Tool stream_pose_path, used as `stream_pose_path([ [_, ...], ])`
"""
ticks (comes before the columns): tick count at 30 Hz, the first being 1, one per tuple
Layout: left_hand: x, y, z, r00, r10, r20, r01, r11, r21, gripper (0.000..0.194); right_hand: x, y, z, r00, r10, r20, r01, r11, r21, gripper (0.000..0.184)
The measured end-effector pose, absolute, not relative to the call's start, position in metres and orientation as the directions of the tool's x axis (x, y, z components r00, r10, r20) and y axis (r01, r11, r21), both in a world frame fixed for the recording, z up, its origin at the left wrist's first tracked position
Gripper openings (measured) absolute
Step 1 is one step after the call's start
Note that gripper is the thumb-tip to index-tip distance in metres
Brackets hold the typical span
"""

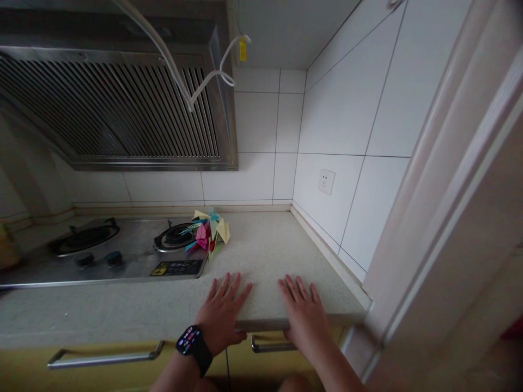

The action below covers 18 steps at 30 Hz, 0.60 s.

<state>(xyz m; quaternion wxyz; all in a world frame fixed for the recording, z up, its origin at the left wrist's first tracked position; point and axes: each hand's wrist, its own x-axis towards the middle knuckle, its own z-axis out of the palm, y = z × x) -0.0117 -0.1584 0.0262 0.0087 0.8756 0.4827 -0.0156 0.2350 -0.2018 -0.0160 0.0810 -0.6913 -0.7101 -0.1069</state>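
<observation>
Speckled countertop [265, 256] under my flat, empty left hand [223, 313] and right hand [304, 316]; paper origami [208, 234] touching the burner [174, 238] could scorch.

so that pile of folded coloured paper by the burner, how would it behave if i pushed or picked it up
The folded paper pile looks thin and hollow, so it is probably very light and would slide easily on the smooth countertop. Its loose, separate pieces would likely scatter rather than move together. The sharp creases suggest it would crush if squeezed hard.
</observation>
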Motion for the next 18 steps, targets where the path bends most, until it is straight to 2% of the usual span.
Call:
stream_pose_path([
  [4, -0.009, -0.162, 0.029, 0.521, 0.852, -0.055, 0.852, -0.523, -0.035, 0.126, 0.238, -0.202, -0.023, -0.048, 0.948, 0.315, 0.998, 0.034, 0.048, 0.108],
  [6, -0.009, -0.163, 0.026, 0.515, 0.856, -0.042, 0.854, -0.517, -0.061, 0.124, 0.239, -0.203, -0.023, -0.061, 0.945, 0.323, 0.998, 0.047, 0.051, 0.109],
  [10, -0.012, -0.16, 0.011, 0.543, 0.837, 0.062, 0.839, -0.537, -0.089, 0.118, 0.24, -0.202, -0.025, -0.082, 0.951, 0.297, 0.996, 0.071, 0.05, 0.111],
  [14, -0.017, -0.154, -0.005, 0.586, 0.79, 0.183, 0.808, -0.587, -0.052, 0.115, 0.24, -0.201, -0.024, -0.083, 0.953, 0.291, 0.996, 0.071, 0.053, 0.111],
  [18, -0.017, -0.154, -0.005, 0.579, 0.795, 0.181, 0.813, -0.58, -0.053, 0.117, 0.24, -0.201, -0.025, -0.087, 0.952, 0.294, 0.996, 0.078, 0.042, 0.109],
])
